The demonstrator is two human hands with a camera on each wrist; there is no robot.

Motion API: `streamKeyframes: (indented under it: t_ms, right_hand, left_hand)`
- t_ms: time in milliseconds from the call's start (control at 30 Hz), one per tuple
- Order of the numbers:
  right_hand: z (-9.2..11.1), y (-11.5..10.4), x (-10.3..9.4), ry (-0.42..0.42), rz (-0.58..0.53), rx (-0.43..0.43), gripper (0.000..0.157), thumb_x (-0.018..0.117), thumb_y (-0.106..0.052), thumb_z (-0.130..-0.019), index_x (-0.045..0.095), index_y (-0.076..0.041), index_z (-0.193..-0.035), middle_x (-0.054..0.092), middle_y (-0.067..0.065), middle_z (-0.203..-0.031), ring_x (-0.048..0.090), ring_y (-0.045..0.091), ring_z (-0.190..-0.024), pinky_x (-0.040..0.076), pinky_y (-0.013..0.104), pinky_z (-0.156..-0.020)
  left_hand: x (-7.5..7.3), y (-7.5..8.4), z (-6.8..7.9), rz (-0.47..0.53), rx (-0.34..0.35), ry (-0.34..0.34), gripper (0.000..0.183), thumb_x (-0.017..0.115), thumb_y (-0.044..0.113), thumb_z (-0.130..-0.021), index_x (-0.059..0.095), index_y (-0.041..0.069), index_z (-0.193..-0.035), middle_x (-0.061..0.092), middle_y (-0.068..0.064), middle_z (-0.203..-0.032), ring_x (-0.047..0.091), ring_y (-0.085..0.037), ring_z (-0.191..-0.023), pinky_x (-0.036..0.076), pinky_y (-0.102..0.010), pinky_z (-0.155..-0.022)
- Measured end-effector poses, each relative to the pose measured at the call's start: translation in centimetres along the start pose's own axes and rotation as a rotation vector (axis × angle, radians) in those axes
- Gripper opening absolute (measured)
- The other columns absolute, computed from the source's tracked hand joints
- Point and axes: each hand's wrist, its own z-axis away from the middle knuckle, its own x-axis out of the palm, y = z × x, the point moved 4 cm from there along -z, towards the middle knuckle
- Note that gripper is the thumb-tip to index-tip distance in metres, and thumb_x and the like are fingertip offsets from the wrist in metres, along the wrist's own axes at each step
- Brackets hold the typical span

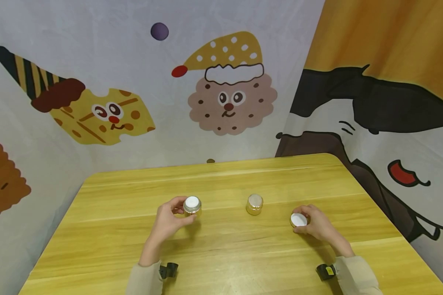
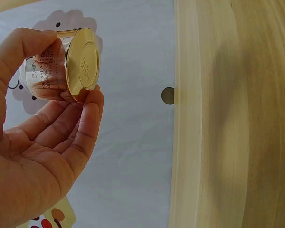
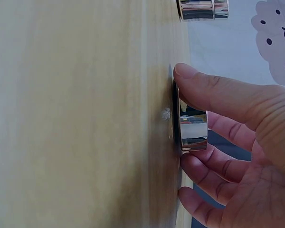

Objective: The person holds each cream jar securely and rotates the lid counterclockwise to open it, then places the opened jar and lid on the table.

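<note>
At seven o'clock in the head view, the round gold metallic jar has a mirror-glossy, smooth wall around a matt white plastic-looking disc. The short gold cylindrical jar at five o'clock looks equally polished. The shallow gold lid at four o'clock gleams outside, white inside. The yellow wood-grained table is smooth, faintly shiny; the printed white cloth backdrop at twelve, matt, slightly creased.

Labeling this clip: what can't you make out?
Label on left jar, partly: left wrist, behind thumb of left hand.
Base stamp: left wrist, too small to read.
Lid, lower face: head and right wrist, faces table.
Middle jar: right wrist, cut by top edge.
</note>
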Motion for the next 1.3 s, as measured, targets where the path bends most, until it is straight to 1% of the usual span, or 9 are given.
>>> streamKeyframes:
  t_ms: [333,633,833,967,1133,1300]
  right_hand:
    - [-0.12,0.02,0.09,-0.006,-0.011,-0.017,0.045,0.088,-0.013,-0.059,0.065,-0.007,-0.097,0.056,0.006,-0.087,0.048,0.018,-0.075,0.039,0.029,-0.063]
    - [-0.26,-0.13,0.02,-0.005,-0.021,-0.034,0.044,0.087,-0.011,-0.059,0.064,-0.007,-0.096,0.056,0.005,-0.086,0.048,0.019,-0.077,0.038,0.03,-0.064]
    - [-0.26,-0.15,-0.07,-0.008,-0.025,-0.039,0.043,0.087,-0.01,-0.059,0.065,-0.007,-0.096,0.056,0.007,-0.088,0.048,0.021,-0.079,0.039,0.032,-0.065]
    - [-0.26,-0.21,-0.14,-0.012,-0.014,-0.029,0.043,0.087,-0.01,-0.06,0.065,-0.008,-0.096,0.057,0.007,-0.089,0.049,0.022,-0.08,0.039,0.033,-0.066]
    - [-0.19,-0.18,-0.1,-0.016,-0.004,-0.023,0.043,0.087,-0.01,-0.059,0.065,-0.008,-0.096,0.057,0.007,-0.089,0.049,0.022,-0.08,0.039,0.034,-0.066]
    - [-0.13,-0.21,-0.07,-0.018,-0.014,-0.026,0.043,0.087,-0.01,-0.059,0.065,-0.007,-0.096,0.057,0.007,-0.088,0.049,0.021,-0.079,0.039,0.033,-0.066]
  left_hand:
    - [-0.02,-0.1,0.01,-0.006,0.012,-0.003,0.046,0.079,-0.003,-0.067,0.064,0.0,-0.11,0.064,-0.009,-0.098,0.057,-0.019,-0.085,0.053,-0.037,-0.076]
    - [0.04,-0.17,-0.05,-0.019,0.01,-0.009,0.044,0.079,-0.003,-0.067,0.064,0.0,-0.108,0.064,-0.008,-0.097,0.057,-0.019,-0.085,0.053,-0.035,-0.075]
    - [-0.12,-0.24,-0.14,-0.019,0.011,-0.02,0.043,0.079,-0.002,-0.067,0.063,0.0,-0.106,0.063,-0.009,-0.097,0.056,-0.019,-0.086,0.053,-0.038,-0.076]
    - [-0.34,-0.17,-0.05,-0.029,-0.003,-0.02,0.042,0.081,0.0,-0.067,0.063,-0.001,-0.105,0.063,-0.01,-0.096,0.056,-0.02,-0.085,0.053,-0.037,-0.076]
    - [-0.64,-0.51,-0.03,-0.057,-0.034,-0.015,0.041,0.081,-0.001,-0.066,0.063,-0.001,-0.102,0.062,-0.01,-0.092,0.057,-0.02,-0.083,0.053,-0.036,-0.074]
    - [-0.84,-0.95,0.01,-0.099,-0.071,-0.008,0.039,0.08,-0.004,-0.064,0.061,-0.001,-0.098,0.063,-0.009,-0.088,0.056,-0.018,-0.079,0.052,-0.03,-0.07]
